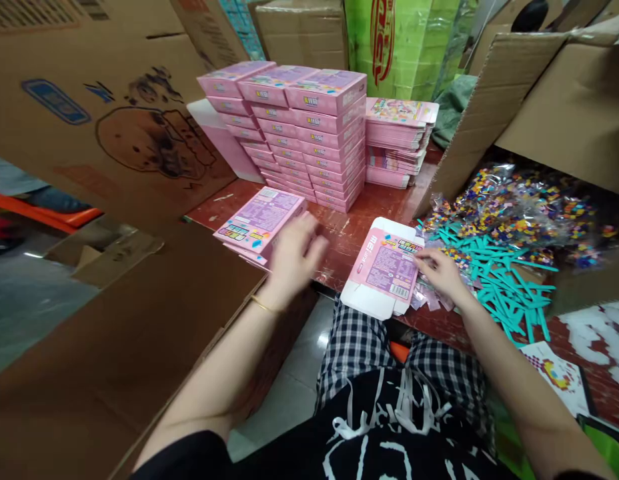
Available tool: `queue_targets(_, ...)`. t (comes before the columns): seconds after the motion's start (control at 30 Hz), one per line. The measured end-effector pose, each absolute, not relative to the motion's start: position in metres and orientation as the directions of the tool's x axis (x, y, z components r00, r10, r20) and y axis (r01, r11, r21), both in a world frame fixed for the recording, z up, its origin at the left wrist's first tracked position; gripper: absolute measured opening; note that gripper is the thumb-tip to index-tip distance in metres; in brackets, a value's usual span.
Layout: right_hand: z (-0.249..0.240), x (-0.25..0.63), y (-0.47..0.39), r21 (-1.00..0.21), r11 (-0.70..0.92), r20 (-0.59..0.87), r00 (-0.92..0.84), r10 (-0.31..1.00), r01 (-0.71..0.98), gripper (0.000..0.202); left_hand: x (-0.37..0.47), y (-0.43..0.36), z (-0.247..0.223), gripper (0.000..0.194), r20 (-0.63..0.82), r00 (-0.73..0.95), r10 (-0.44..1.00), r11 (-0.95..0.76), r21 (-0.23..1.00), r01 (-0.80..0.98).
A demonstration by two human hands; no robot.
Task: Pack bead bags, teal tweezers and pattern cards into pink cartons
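My left hand (295, 252) is slightly blurred, with its fingers apart, beside the right edge of a small pile of pink boxes (264, 219) near the table's front edge. It appears to hold nothing. In front of me a pink and purple carton (387, 267) lies with its white end flaps unfolded, its lower end jutting over the table edge. The fingers of my right hand (443, 272) are pinched at the carton's right edge. Turquoise plastic sticks (514, 293) lie in a heap just right of that hand, and small pale packets (429, 297) lie partly under it.
Closed pink boxes (314, 140) stand in a tall stack at the back, with flat cartons (402, 137) piled beside it. Bags of colourful small pieces (529, 207) spill from an open cardboard box (564, 100) on the right. A large cardboard box (104, 100) borders the left.
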State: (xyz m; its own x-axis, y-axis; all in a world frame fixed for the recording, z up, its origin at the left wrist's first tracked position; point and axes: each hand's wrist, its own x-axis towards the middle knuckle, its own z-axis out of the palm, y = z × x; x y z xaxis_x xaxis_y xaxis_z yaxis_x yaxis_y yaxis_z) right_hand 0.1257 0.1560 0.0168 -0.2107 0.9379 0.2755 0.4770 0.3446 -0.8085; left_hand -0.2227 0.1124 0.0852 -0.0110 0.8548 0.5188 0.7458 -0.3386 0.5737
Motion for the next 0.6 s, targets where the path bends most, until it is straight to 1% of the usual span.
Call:
queue_targets(0.03,0.017,0.119,0.179,-0.778,0.343,0.279,-0.201,0.939,0.526,0.025,-0.193,0.101,0.062,0.06,0.456,0.131,0.88,-0.392,0.545,0.741)
queue_targets(0.07,0.018,0.111,0.2,-0.753,0.318,0.248,-0.199,0.948,0.577,0.026,-0.165,0.092,0.039,0.072,0.383,0.204,0.901,-0.396,0.535,0.747)
queue_targets(0.1,0.021,0.103,0.219,-0.726,0.281,0.199,-0.2,0.959,0.627,0.029,-0.141,0.085,0.018,0.084,0.328,0.199,0.923,-0.356,0.537,0.765)
queue_targets(0.13,0.025,0.095,0.233,-0.704,0.241,0.143,-0.198,0.97,0.668,0.032,-0.122,0.081,0.001,0.091,0.281,0.161,0.946,-0.294,0.538,0.79)
queue_targets(0.2,0.041,0.083,0.244,-0.693,0.188,0.036,-0.227,0.973,0.696,0.034,-0.103,0.077,-0.017,0.099,0.251,0.088,0.964,-0.213,0.529,0.821)
queue_targets(0.23,0.053,0.08,0.239,-0.718,0.193,0.006,-0.272,0.962,0.668,0.032,-0.101,0.076,-0.016,0.103,0.264,0.065,0.962,-0.2,0.526,0.827)
queue_targets(0.27,0.067,0.078,0.227,-0.762,0.222,0.007,-0.335,0.942,0.609,0.03,-0.103,0.074,-0.008,0.108,0.294,0.049,0.955,-0.205,0.527,0.825)
queue_targets(0.3,0.082,0.078,0.21,-0.807,0.272,0.046,-0.404,0.914,0.523,0.028,-0.106,0.07,0.004,0.112,0.335,0.036,0.942,-0.223,0.539,0.813)
queue_targets(0.33,0.097,0.078,0.189,-0.842,0.341,0.121,-0.468,0.875,0.419,0.028,-0.11,0.065,0.02,0.114,0.374,0.02,0.927,-0.245,0.564,0.789)
queue_targets(0.37,0.111,0.078,0.165,-0.846,0.426,0.23,-0.503,0.833,0.32,0.028,-0.112,0.057,0.036,0.111,0.402,0.005,0.916,-0.27,0.606,0.748)
queue_targets(0.4,0.124,0.078,0.141,-0.817,0.518,0.337,-0.522,0.784,0.251,0.026,-0.113,0.048,0.053,0.101,0.404,0.008,0.915,-0.3,0.664,0.685)
queue_targets(0.47,0.141,0.077,0.098,-0.713,0.678,0.506,-0.54,0.673,0.177,0.018,-0.108,0.025,0.078,0.057,0.308,0.111,0.945,-0.322,0.811,0.488)
queue_targets(0.5,0.145,0.077,0.079,-0.651,0.738,0.583,-0.504,0.637,0.179,0.013,-0.104,0.014,0.085,0.038,0.235,0.178,0.956,-0.286,0.884,0.37)
queue_targets(0.53,0.147,0.079,0.062,-0.593,0.777,0.655,-0.435,0.618,0.211,0.009,-0.099,0.003,0.087,0.028,0.156,0.237,0.959,-0.217,0.942,0.256)
queue_targets(0.57,0.146,0.083,0.046,-0.548,0.793,0.714,-0.346,0.609,0.265,0.009,-0.093,-0.006,0.086,0.026,0.085,0.281,0.956,-0.134,0.978,0.159)
queue_targets(0.6,0.145,0.088,0.03,-0.53,0.784,0.747,-0.261,0.612,0.323,0.014,-0.088,-0.013,0.082,0.026,0.026,0.299,0.954,-0.055,0.995,0.088)
